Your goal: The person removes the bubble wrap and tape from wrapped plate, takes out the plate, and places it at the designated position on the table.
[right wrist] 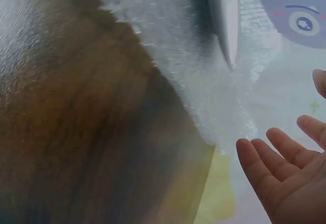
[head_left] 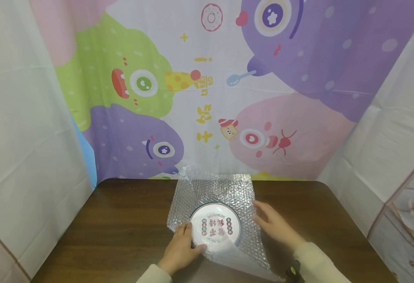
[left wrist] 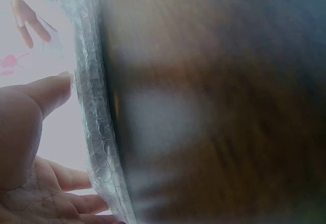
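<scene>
Dark brown wood-grain surface [head_left: 122,232], far corners rounded; far side, white cloth [head_left: 189,106] hanging, printed with green, purple and pink one-eyed cartoon creatures, yellow lettering running vertically; narrow blue strip [head_left: 85,151] at its left edge; pale, lined wall [head_left: 23,129] on left; pale wall [head_left: 366,165] on right, flower-patterned section [head_left: 410,214] low and near; soft light, pale glare on wood

Lettering, two items: wall cloth [head_left: 217,96] and round plate [head_left: 215,227].
Cloth: yellow, sideways "干饭" [head_left: 204,114], a third character [head_left: 204,84] uncertain, exclamation mark [head_left: 203,59]. Plate: red Chinese characters [head_left: 213,223], flanking roundels [head_left: 229,226], small curved print [head_left: 215,215], too blurred to read.
</scene>
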The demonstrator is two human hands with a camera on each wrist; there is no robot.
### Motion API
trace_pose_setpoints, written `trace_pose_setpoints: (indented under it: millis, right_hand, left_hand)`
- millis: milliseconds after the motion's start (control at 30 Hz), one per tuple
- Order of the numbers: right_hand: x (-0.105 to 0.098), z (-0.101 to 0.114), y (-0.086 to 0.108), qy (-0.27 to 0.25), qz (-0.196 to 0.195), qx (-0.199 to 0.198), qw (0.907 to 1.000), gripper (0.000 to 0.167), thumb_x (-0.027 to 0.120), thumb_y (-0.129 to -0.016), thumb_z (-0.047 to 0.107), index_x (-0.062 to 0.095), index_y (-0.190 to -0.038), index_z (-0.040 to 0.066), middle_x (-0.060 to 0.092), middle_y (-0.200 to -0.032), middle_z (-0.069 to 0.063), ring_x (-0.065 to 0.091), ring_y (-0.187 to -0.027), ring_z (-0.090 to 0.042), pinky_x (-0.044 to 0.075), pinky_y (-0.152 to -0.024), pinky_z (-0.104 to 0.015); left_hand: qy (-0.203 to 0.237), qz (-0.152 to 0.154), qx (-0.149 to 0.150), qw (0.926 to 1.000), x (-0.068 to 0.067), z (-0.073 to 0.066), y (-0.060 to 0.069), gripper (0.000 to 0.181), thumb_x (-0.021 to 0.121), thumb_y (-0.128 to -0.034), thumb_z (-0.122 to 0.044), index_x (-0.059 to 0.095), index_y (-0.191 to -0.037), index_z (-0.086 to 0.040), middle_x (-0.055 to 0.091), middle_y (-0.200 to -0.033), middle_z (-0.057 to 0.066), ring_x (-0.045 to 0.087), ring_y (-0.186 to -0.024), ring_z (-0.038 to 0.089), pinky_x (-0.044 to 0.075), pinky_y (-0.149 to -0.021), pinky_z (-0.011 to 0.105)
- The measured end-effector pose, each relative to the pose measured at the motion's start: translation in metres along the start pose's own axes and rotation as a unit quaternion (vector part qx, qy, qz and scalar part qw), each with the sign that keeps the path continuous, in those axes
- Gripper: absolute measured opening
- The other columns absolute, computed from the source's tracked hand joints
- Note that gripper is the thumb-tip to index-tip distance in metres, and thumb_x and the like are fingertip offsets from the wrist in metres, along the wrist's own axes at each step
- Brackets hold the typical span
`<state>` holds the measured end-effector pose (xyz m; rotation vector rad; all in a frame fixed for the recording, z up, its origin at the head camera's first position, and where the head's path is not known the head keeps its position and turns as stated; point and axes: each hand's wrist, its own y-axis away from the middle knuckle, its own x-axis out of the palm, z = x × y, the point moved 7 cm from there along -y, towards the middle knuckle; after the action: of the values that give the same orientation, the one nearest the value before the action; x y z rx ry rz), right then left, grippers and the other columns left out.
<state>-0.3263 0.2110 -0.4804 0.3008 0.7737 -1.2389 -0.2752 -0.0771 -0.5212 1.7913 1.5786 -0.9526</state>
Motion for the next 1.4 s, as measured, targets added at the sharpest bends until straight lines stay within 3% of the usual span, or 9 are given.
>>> trace_pose_setpoints:
  millis: [167,467,933,1400]
  right_hand:
    - [0.012,-0.005,-0.001,0.015,0.021,0.006,0.9997,0.060,0.061,-0.096,0.027,0.038,-0.148,0.005,0.046,-0.146,-0.022,0.053,-0.123,-0.043,0.044,-0.103,-0.060]
    - [0.030,-0.015,-0.001,0.051,0.066,0.002,0.9965,0.063,0.062,-0.096,0.027,0.038,-0.147,0.000,0.037,-0.152,-0.026,0.035,-0.141,-0.046,0.027,-0.114,-0.063]
    - [0.045,-0.026,0.007,0.088,0.123,-0.019,0.9884,0.074,0.063,-0.093,0.041,0.035,-0.150,0.003,0.024,-0.159,-0.025,0.030,-0.141,-0.051,0.027,-0.109,-0.070]
    - [0.052,-0.028,0.009,0.165,0.155,-0.018,0.9739,0.086,0.064,-0.088,0.053,0.034,-0.151,0.003,0.018,-0.161,-0.022,0.026,-0.145,-0.047,0.026,-0.115,-0.063]
  left_hand:
    - [-0.001,0.003,0.001,1.0000,0.000,-0.001,0.000,0.092,0.073,-0.0827,-0.048,0.037,-0.144,0.010,0.033,-0.151,0.035,0.027,-0.141,0.054,0.029,-0.112,0.065]
    - [-0.002,-0.002,0.003,1.0000,-0.001,0.000,0.000,0.093,0.073,-0.0821,-0.048,0.037,-0.144,0.010,0.034,-0.150,0.035,0.028,-0.141,0.054,0.030,-0.112,0.065]
    - [-0.002,-0.011,0.008,0.9999,-0.001,0.000,0.000,0.092,0.074,-0.0810,-0.047,0.038,-0.143,0.011,0.036,-0.149,0.035,0.030,-0.140,0.054,0.030,-0.112,0.064]
    - [-0.003,-0.009,0.006,0.9999,-0.002,-0.001,0.001,0.092,0.074,-0.0809,-0.047,0.038,-0.143,0.011,0.037,-0.148,0.035,0.031,-0.139,0.054,0.031,-0.112,0.063]
